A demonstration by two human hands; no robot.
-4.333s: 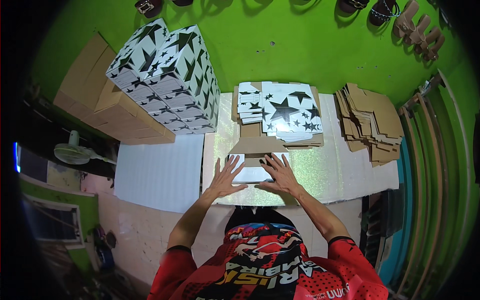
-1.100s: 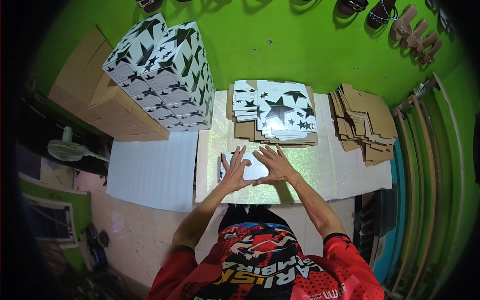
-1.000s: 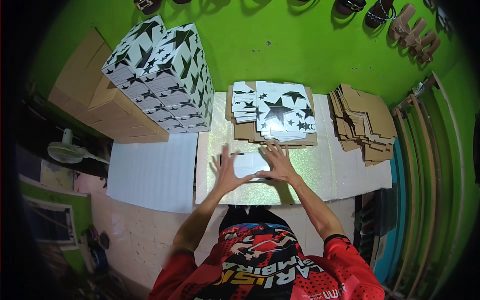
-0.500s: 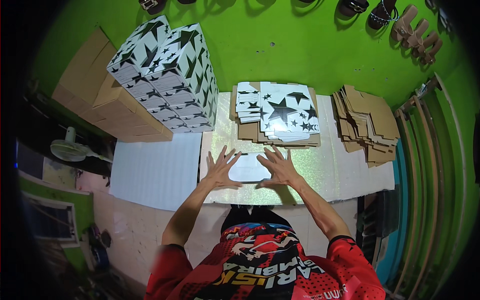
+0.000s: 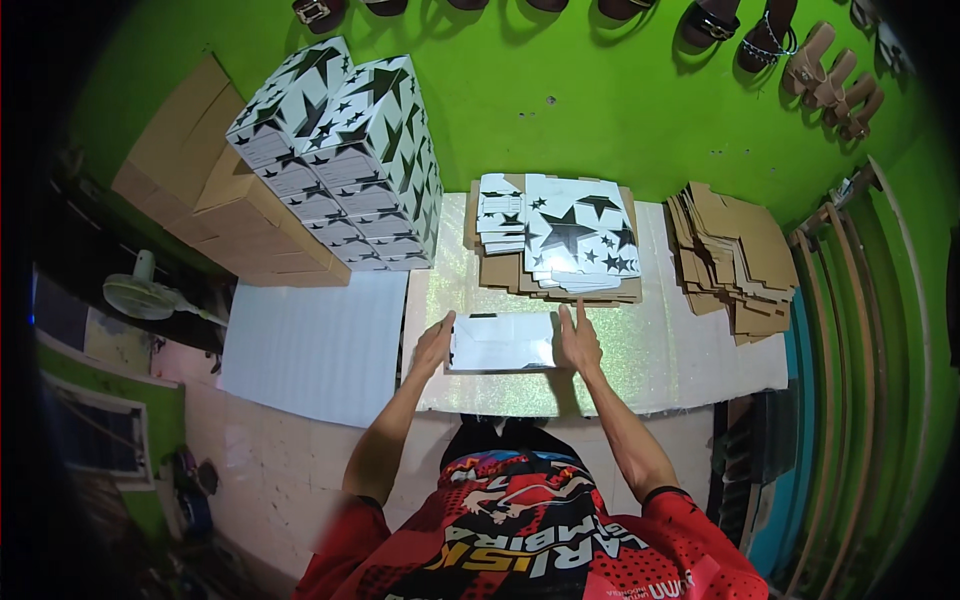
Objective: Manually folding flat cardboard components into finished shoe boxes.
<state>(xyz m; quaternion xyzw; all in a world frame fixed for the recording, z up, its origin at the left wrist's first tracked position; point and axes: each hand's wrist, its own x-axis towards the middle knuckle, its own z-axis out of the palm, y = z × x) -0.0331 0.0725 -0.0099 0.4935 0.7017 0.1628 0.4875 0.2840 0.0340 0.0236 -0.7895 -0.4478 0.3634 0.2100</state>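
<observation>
- The white box (image 5: 505, 342) lay on the shimmering surface (image 5: 640, 350) in front of the person, its long side running from 9 to 3 o'clock, its pale top closed and in full view.
- The left hand (image 5: 432, 345) was at the box's 9 o'clock end, fingers drawn together and only slightly bent along that end.
- The right hand (image 5: 581, 342) was at the 3 o'clock end, fingers nearly straight and pointing to 12 o'clock, the inner side toward the box.
- The box seemed braced between the 2 hands; how firmly, or whether it was lifted at all, I could not tell.
- The change: 0.5 s earlier both hands were spread wide over the top; now they had moved out to the 2 short ends. About 4 s earlier brown cardboard showed at an opening, so the folding of the top looked finished, and contact had passed to the sides.
- From the box, flat star-printed sheets (image 5: 580, 230) lay at 1 o'clock, a brown cardboard pile (image 5: 740, 250) at 2 o'clock, and the stacked star-printed boxes (image 5: 345, 160) stood between 10 and 11 o'clock, beside a brown carton (image 5: 255, 235).
</observation>
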